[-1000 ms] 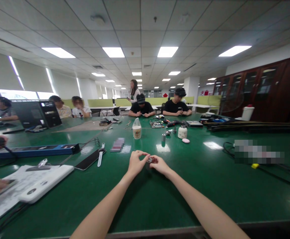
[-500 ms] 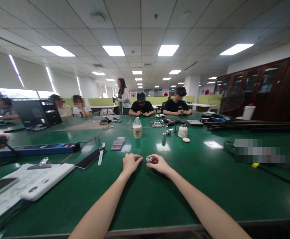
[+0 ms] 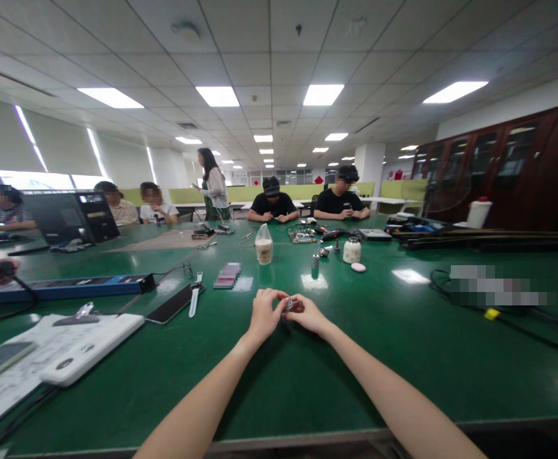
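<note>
1. Green tabletop [image 3: 412,338] fills the big, bright room, and a person standing at the back [image 3: 214,185] has moved farther left.
2. Near the middle, the right hand [image 3: 307,314] pinches a small round metal thing [image 3: 289,305] between thumb and fingers.
3. Half a second ago, the left hand [image 3: 265,311] was apart from it. Now it is back, with its thumb and finger tips close together at the thing's top edge. I cannot tell if they grip it.
4. So the work looks like a two-hand job again, the right hand holding steady.
5. Past the hands stand a metal can [image 3: 315,262] and a white jar [image 3: 352,250].
</note>
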The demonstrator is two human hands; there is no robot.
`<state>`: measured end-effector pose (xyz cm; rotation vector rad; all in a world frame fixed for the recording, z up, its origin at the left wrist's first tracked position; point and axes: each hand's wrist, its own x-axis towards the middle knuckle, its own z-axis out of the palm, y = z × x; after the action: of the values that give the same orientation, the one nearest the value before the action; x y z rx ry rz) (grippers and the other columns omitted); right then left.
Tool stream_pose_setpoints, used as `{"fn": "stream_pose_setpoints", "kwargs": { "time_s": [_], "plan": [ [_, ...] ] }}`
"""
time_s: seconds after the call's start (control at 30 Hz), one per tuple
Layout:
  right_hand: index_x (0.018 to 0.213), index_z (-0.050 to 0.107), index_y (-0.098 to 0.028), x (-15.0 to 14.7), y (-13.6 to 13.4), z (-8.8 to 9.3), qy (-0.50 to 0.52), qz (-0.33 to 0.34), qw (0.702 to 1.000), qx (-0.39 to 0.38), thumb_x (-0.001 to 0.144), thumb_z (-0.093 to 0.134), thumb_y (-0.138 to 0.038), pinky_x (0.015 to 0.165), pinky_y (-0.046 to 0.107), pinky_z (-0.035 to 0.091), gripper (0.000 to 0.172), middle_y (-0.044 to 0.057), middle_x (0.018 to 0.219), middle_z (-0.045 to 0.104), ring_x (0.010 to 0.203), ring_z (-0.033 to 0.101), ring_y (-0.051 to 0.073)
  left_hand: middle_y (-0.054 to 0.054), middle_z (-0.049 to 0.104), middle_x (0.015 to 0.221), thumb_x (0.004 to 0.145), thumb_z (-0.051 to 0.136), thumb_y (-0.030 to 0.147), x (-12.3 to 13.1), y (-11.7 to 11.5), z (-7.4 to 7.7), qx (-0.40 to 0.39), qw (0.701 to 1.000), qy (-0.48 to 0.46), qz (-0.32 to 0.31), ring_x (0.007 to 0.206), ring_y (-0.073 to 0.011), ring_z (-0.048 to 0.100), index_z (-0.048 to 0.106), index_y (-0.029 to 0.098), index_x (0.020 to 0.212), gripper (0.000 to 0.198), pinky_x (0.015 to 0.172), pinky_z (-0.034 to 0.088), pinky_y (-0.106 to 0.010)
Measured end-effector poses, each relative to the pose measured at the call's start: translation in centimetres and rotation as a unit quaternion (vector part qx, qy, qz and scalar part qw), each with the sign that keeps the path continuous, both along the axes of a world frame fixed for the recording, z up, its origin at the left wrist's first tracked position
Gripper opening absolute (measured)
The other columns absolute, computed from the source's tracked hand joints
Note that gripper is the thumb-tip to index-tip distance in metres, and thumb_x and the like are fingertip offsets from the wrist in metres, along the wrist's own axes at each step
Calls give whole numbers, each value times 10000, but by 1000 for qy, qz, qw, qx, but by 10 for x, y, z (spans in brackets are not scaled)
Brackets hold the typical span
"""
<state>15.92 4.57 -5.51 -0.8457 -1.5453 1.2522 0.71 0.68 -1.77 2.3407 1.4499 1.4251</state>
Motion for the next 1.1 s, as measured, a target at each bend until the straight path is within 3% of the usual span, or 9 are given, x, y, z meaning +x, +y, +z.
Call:
{"fn": "stream_pose_setpoints", "kwargs": {
  "time_s": [0.57, 1.1],
  "plan": [
    [887, 582, -195, 2, 0, 6, -17, 11, 1000, -18, 533, 665, -43, 769, 327, 529, 394, -37, 717, 668, 715, 661, 162, -37, 673, 866, 889, 545, 315, 0, 5, -6, 4, 999, -11, -37, 848, -190, 587, 662, 194, 881, 168, 785, 450, -317],
    [923, 609, -201, 2, -5, 15, -24, -5, 999, -20, 545, 641, -52, 758, 326, 534, 408, -16, 776, 686, 756, 661, 178, -35, 705, 838, 878, 552, 300, -2, -3, 6, -10, 998, 51, -23, 790, -176, 633, 687, 205, 885, 166, 725, 448, -276]
  ]
}}
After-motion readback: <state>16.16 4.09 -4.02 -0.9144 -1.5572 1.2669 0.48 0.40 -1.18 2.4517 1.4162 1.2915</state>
